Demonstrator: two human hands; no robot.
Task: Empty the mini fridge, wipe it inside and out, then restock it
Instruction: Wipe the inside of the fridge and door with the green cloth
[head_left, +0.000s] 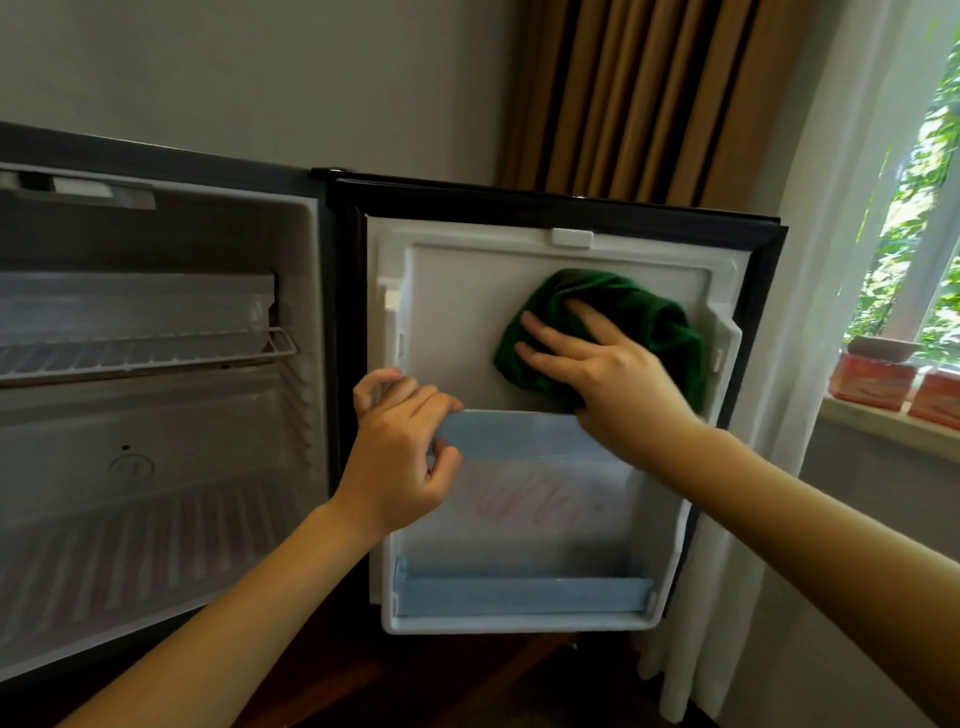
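Note:
The mini fridge (156, 249) stands open at the left, its white inside bare apart from a wire shelf (145, 353). Its door (467, 312) is swung wide to the right, white inner panel facing me. My right hand (597, 364) presses a crumpled green cloth (649, 322) flat against the upper part of that panel, fingers straight. My left hand (400, 447) grips the left end of the upper pale-blue door rack (519, 434), thumb under it and fingers curled over. A lower blue door rack (519, 592) sits near the door's bottom.
Brown striped curtains (649, 93) hang behind the door and a white sheer curtain (810, 260) beside it. On the window sill (883, 421) at the right stand orange boxes (872, 384) and a small bowl (883, 348). Dark wooden floor (467, 686) lies below.

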